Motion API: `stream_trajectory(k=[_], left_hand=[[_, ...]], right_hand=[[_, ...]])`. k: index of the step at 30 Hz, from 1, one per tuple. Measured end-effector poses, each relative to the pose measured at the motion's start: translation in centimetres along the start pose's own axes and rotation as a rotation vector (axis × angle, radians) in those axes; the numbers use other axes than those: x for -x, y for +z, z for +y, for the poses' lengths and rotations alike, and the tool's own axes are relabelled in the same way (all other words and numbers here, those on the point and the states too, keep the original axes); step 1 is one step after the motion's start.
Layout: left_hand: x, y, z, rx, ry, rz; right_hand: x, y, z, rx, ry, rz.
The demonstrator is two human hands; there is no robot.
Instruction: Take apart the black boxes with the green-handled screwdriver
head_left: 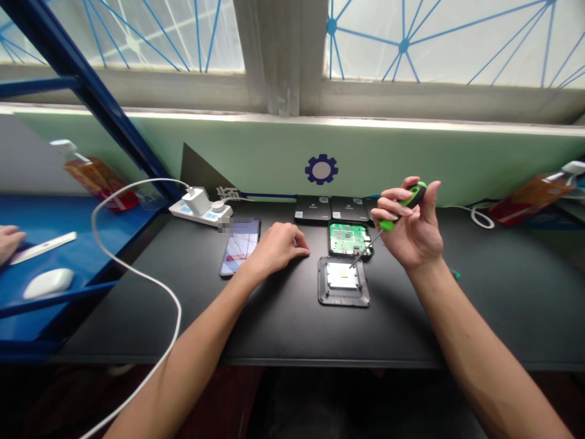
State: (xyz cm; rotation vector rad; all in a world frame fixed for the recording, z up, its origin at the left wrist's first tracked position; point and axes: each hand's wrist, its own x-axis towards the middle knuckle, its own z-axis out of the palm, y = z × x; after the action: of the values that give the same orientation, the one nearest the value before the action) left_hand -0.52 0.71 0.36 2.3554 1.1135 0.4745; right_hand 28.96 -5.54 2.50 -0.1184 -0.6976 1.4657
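My right hand (411, 228) is closed around the green and black handle of a screwdriver (414, 195). Its thin shaft slants down to the left, and the tip is over the metal plate (336, 275) on a dark square casing half (342, 297); contact is unclear. A pale yellow square sits on that plate. Just behind lies the other casing half, with a green circuit board (343, 236) in it. My left hand (278, 247) rests on the table left of these parts, its fingers curled towards the thumb; anything between them is hidden.
A smartphone (240, 247) lies beside my left hand, near a power strip (201, 210) with a white cable (150, 277). Closed black boxes (313, 208) stand against the wall. Bottles (532, 195) flank the table (292, 335). At far left another person's hand (10, 241) shows.
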Motion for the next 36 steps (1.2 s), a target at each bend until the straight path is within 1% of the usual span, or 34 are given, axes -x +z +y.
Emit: stream_trajectory(k=[2,3,5,7,10,13,15,18,24,29,33,36], left_hand=[[-0.1,0.0,0.1,0.063,-0.009,0.041],[-0.1,0.0,0.3,0.131,-0.029,0.051],[-0.1,0.1,0.6,0.336,-0.078,0.051],[-0.1,0.2,1.0,0.589,-0.116,0.049],[0.0,0.7,1.6,0.927,-0.168,0.069],[0.2,1.4,2.0,1.176,-0.231,0.068],[0.2,1.7,2.1,1.279,-0.256,0.042],[0.2,2.1,2.0,1.336,-0.274,0.012],[0.1,2.5,2.1,1.364,-0.277,0.006],[0.1,2.8,2.3,1.394,-0.297,-0.010],[0.1,3.1,2.4,1.422,-0.277,-0.037],[0.1,3.1,2.5,1.425,-0.269,-0.034]], right_hand=[[0.1,0.2,0.1,-0.007,-0.001,0.001],[0.1,0.4,0.1,-0.008,-0.004,0.009],[0.2,0.5,0.2,-0.023,-0.008,0.037],[0.2,0.5,0.1,-0.041,-0.013,0.061],[0.2,0.3,0.0,-0.043,-0.034,0.066],[0.2,0.1,-0.3,-0.035,-0.070,0.070],[0.3,-0.1,-0.5,-0.040,-0.084,0.071],[0.3,-0.3,-0.6,-0.053,-0.096,0.075],[0.3,-0.6,-0.6,-0.015,-0.150,0.074],[0.2,0.0,-0.5,0.056,-0.157,0.094],[0.3,0.6,-0.4,0.097,-0.153,0.111],[0.4,0.7,-0.4,0.128,-0.152,0.131]])
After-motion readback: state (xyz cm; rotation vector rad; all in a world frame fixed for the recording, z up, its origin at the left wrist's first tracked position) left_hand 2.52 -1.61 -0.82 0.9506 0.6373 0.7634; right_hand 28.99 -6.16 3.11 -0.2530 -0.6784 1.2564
